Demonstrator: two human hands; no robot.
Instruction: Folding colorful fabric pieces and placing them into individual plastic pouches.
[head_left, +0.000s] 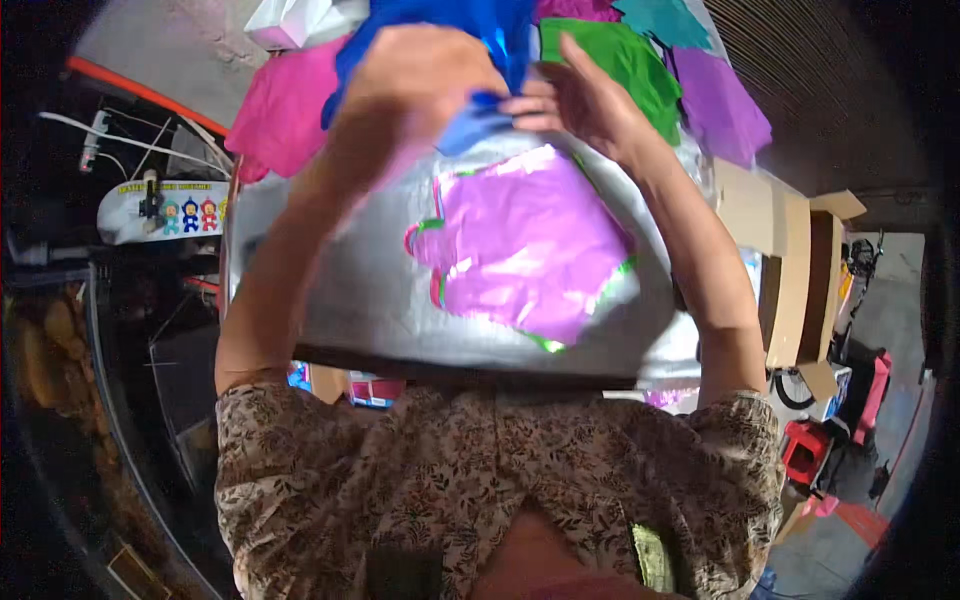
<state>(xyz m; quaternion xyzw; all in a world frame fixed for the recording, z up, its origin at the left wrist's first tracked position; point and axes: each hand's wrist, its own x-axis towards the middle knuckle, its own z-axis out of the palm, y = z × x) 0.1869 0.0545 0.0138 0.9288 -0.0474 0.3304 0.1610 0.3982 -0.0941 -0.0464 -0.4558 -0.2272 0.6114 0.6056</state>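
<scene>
Over the far part of the silver-covered table (350,285), my left hand (430,75) is curled and smeared by motion, its back turned up. A shiny blue foil piece (475,122) shows below its fingers, apparently in its grasp. My right hand (590,105) comes in from the other side, thumb raised apart and fingertips close to or touching the blue piece. Nearer to me lies a flat stack of shiny purple foil shapes (535,245) with a small tab at the left; green and pink edges peek out beneath. Behind my hands is a heap of blue foil (450,20).
Pink foil (285,105) lies at the far left, green foil (625,70) and purple foil (715,105) at the far right. A white box (300,22) stands at the back left. Open cardboard boxes (790,260) adjoin the table's right side. A skateboard deck (165,212) is at the left.
</scene>
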